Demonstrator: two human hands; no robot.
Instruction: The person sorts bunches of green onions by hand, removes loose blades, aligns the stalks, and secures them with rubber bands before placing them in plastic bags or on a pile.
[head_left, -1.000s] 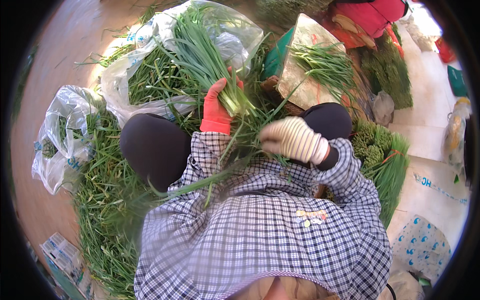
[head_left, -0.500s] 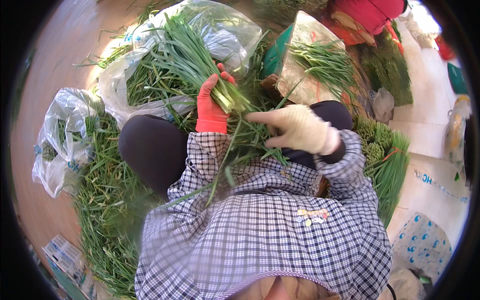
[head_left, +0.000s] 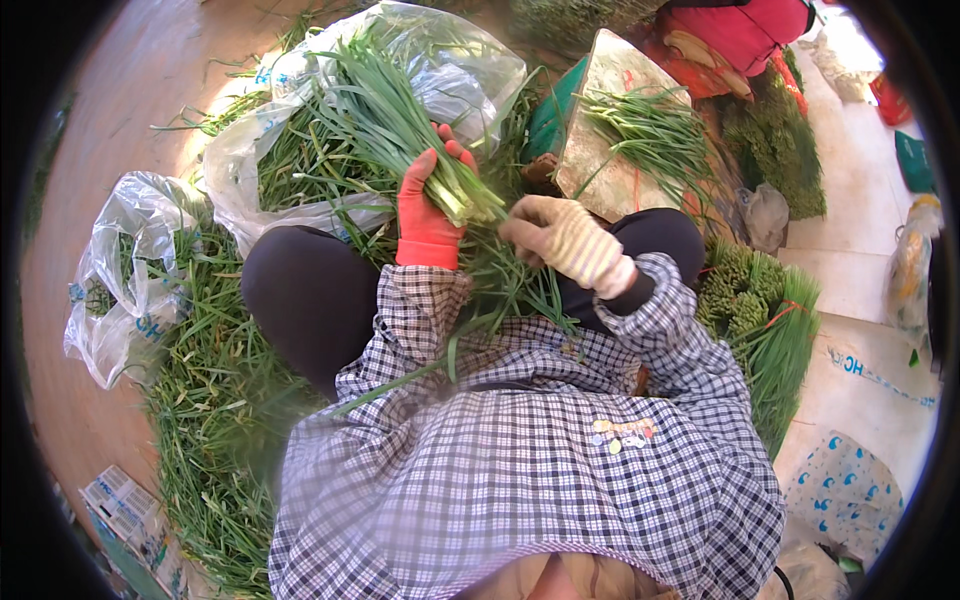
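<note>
A bunch of long green chives (head_left: 400,120) is gripped near its pale cut ends by the left hand (head_left: 428,212), which is gloved in red and closed firmly around the stalks, the leaves fanning up and away from it over a clear plastic bag (head_left: 470,70). Just to the right, the right hand (head_left: 562,238), in a cream knitted glove, is held loosely curled with its fingertips at the cut ends of the bunch; whether a stalk is pinched there cannot be told. More loose chives (head_left: 200,400) are heaped below and to the left of the red glove, and tied bundles (head_left: 745,300) lie beyond the right sleeve. A board (head_left: 610,80) strewn with chives is seen above the right hand. The trimming would seem best done with the bunch kept tightly clamped and its ends level, so that stray or wilted stalks can be drawn out singly without the rest being loosened.
</note>
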